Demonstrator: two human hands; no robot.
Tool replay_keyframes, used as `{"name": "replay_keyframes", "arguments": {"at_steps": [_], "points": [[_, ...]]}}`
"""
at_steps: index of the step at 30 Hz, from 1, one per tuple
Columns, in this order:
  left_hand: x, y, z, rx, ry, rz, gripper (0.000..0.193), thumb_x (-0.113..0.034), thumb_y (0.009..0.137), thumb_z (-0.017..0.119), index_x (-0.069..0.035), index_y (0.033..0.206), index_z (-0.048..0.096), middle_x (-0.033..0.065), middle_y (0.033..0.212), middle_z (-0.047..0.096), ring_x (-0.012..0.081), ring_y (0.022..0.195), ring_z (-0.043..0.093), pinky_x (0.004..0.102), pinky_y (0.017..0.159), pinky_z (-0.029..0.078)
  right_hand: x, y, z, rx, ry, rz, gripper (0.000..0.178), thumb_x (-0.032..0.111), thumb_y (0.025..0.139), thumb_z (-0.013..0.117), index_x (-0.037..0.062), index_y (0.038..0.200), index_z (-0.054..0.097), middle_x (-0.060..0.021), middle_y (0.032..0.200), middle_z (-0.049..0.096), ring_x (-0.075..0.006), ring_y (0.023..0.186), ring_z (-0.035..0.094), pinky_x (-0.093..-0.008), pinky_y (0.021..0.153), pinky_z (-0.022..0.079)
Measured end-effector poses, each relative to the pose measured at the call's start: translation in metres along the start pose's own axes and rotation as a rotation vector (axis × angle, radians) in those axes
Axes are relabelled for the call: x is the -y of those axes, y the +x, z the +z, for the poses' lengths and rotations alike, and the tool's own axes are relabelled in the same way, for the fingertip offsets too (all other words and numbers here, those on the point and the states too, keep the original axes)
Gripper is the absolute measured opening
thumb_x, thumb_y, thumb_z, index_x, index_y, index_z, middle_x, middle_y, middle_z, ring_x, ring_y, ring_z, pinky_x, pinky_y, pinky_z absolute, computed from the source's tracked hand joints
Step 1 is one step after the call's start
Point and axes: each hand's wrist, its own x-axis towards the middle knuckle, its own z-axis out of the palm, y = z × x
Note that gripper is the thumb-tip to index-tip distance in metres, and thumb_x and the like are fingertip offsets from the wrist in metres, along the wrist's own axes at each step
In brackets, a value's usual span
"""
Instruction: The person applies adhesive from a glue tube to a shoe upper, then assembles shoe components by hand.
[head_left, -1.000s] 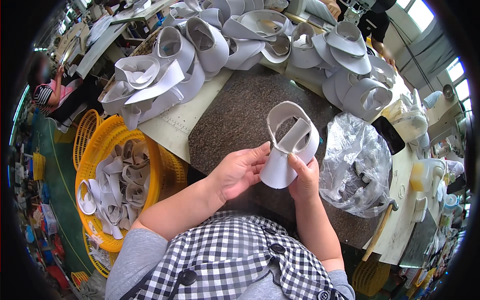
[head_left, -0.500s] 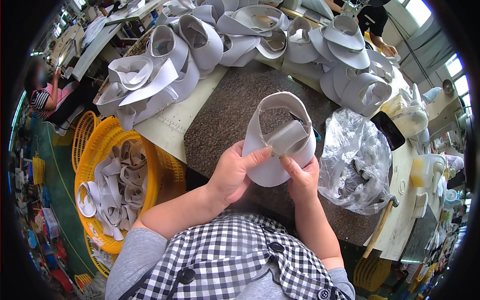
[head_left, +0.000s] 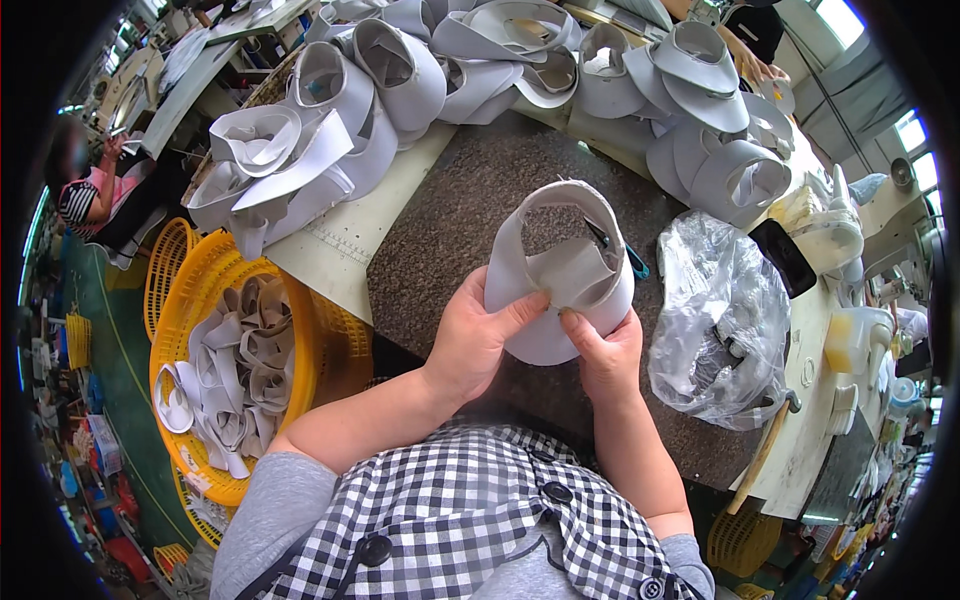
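Between both hands I hold a pale grey shoe upper (head_left: pixel 508 262), its open loop pointing away from me and its rounded toe part toward me. My left hand (head_left: pixel 480 335) grips its left side, thumb pressed on the inner edge at the middle. From the right, my right hand (head_left: pixel 606 358) grips it the same way, its thumb tip close to the left one. The fingers under the upper are hidden. Just past its right edge, a small teal-handled tool (head_left: pixel 638 264) lies on the dark stone slab (head_left: pixel 430 220), partly covered.
More grey uppers (head_left: pixel 400 85) are heaped along the far side. At left, a yellow basket (head_left: pixel 318 350) holds several pieces. To the right lie a clear plastic bag (head_left: pixel 715 320), a black phone (head_left: pixel 783 258), a wooden-handled hammer (head_left: pixel 762 455) and a brush (head_left: pixel 843 411). Other people sit farther off.
The upper and both hands have shifted very slightly to the right, the grip unchanged. More of the teal-handled tool shows beside the upper. A person's hand at the far right has moved.
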Motion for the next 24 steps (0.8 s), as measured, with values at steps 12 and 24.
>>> {"name": "replay_keyframes", "arguments": {"at_steps": [12,24], "points": [[0.017,0.017,-0.019,0.029,0.084,0.004,0.041,-0.013,0.09,0.067,-0.002,0.125,0.048,0.0074,0.117,0.06,0.0164,0.108,0.057,0.0327,0.094,0.046,-0.002,0.007,0.007,-0.079,-0.18,-0.024,0.034,0.01,0.08,0.072,-0.0017,0.11,0.061,-0.0047,0.102,0.065,-0.0115,0.091,0.061,-0.0271,0.082,0.047],[-0.006,0.018,-0.024,0.203,-0.086,-0.318,0.044,-0.01,0.087,0.069,-0.006,0.127,0.051,0.006,0.119,0.061,0.0178,0.112,0.057,0.0371,0.099,0.044,-0.002,0.003,0.002,-0.016,-0.047,0.016,0.036,0.009,0.081,0.072,-0.0003,0.114,0.059,-0.0055,0.107,0.064,-0.0132,0.096,0.061,-0.0289,0.086,0.047]]}}
